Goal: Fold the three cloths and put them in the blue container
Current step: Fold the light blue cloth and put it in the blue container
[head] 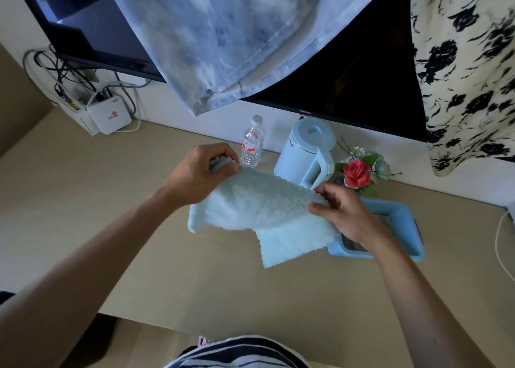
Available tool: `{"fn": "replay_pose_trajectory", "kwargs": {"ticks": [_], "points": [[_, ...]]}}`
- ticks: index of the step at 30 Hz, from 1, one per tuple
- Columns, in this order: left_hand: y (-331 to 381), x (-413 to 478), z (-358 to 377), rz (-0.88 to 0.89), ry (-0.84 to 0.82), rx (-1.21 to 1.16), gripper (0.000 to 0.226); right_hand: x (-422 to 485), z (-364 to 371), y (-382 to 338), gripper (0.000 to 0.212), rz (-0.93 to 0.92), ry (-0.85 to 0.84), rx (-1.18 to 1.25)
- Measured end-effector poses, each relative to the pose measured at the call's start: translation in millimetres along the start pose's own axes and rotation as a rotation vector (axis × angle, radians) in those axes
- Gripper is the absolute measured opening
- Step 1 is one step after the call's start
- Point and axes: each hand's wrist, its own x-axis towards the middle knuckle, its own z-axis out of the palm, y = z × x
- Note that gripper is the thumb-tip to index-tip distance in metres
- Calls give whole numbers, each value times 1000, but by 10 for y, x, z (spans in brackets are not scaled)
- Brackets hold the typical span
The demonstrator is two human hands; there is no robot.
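Observation:
A fluffy light blue cloth (259, 209) hangs above the beige desk, held up by both hands. My left hand (195, 172) pinches its far left corner. My right hand (345, 214) pinches the right edge between thumb and fingers. The cloth's lower part droops, with a zigzag-cut corner hanging toward me. The blue container (398, 209) sits on the desk at the right, partly behind my right hand and wrist; something dark shows inside it. No other loose cloths are in sight.
A clear water bottle (252, 145), a light blue kettle (306, 153) and a red flower arrangement (358, 172) stand along the wall. A TV (348, 75) hangs above, with tie-dye fabric (223, 39) and floral fabric (468, 67) draped nearby. A white router (108, 115) stands at the back left.

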Motion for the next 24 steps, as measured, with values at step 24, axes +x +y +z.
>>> {"fn": "replay_pose_trajectory", "kwargs": {"ticks": [24], "points": [[-1087, -966, 123, 145, -317, 115, 28, -358, 574, 847, 24, -54, -107, -441]]}}
